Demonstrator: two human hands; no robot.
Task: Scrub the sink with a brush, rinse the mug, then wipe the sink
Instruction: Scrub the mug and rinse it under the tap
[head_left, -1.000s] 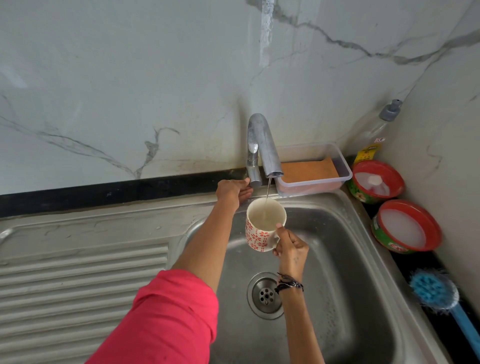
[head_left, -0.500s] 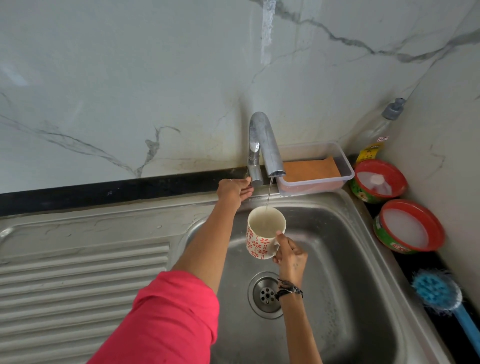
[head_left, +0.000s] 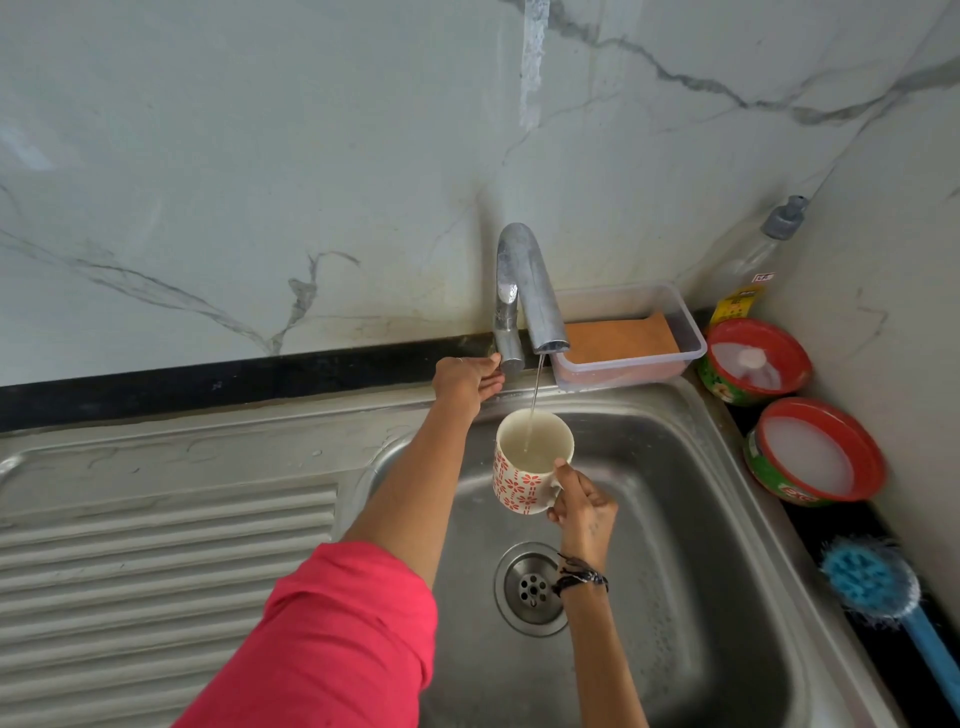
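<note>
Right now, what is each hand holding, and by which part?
The right hand holds the patterned mug by its handle. The left hand touches the tap's base; whether it grips is unclear.

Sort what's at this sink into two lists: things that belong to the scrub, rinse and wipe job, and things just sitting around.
In the job:
mug, held by the right hand under the water
tap, left hand at its base
sink
blue brush on the counter

Just sitting there:
two red-rimmed tubs
clear bottle
plastic tray with orange pad
</note>
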